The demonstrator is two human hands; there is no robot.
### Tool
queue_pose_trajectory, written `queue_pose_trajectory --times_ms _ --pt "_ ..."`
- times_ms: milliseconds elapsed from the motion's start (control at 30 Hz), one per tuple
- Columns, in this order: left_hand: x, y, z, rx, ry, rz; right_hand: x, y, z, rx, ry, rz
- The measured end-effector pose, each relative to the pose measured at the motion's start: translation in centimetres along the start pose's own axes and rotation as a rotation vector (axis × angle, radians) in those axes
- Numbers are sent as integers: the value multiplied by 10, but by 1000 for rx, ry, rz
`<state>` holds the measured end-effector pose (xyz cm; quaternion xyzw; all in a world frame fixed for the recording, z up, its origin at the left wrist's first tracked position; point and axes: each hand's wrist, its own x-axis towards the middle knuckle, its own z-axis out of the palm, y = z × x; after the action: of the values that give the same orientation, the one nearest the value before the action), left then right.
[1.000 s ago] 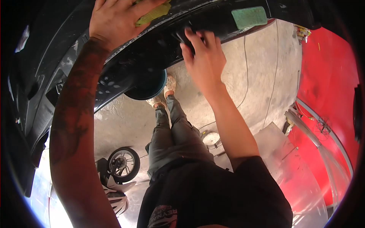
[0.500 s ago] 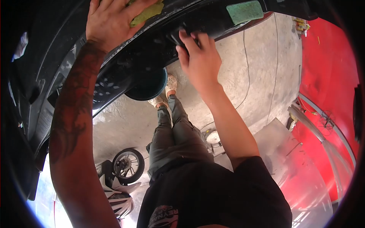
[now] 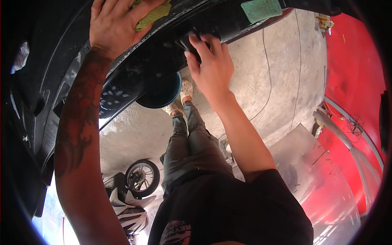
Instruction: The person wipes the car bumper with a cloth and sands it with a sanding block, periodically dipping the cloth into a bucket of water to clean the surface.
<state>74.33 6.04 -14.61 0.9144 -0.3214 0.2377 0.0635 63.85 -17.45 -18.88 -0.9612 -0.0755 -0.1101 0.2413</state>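
My left hand (image 3: 116, 28) presses on a curved black car body panel (image 3: 163, 53) at the top of the view. A crumpled yellow-green cloth (image 3: 153, 16) is held under its thumb side. My right hand (image 3: 212, 65) is at the lower part of the same panel, fingers bent, fingertips against the surface. Something thin and dark seems to lie under those fingertips; against the black panel I cannot make out what it is. To the right of this hand a flat green pad (image 3: 261, 11) rests on the panel. Whitish wet-looking spots mark the panel's lower left.
A dark round tub (image 3: 179, 87) stands on the concrete floor (image 3: 253, 77) by my feet. Cables (image 3: 268, 77) run across the floor. A motorcycle wheel (image 3: 142, 178) is behind me at lower left. A red surface (image 3: 355, 81) and clear sheeting (image 3: 326, 192) are to the right.
My right hand has shifted slightly left along the panel, its fingers a little more spread. The left hand stays on the cloth. The whole view has moved slightly.
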Motion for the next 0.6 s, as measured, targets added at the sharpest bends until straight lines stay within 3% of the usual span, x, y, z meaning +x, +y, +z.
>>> queue_pose_trajectory --times_ms 600 --pt "0 0 0 14 -13 18 -3 9 -1 -81 15 -56"
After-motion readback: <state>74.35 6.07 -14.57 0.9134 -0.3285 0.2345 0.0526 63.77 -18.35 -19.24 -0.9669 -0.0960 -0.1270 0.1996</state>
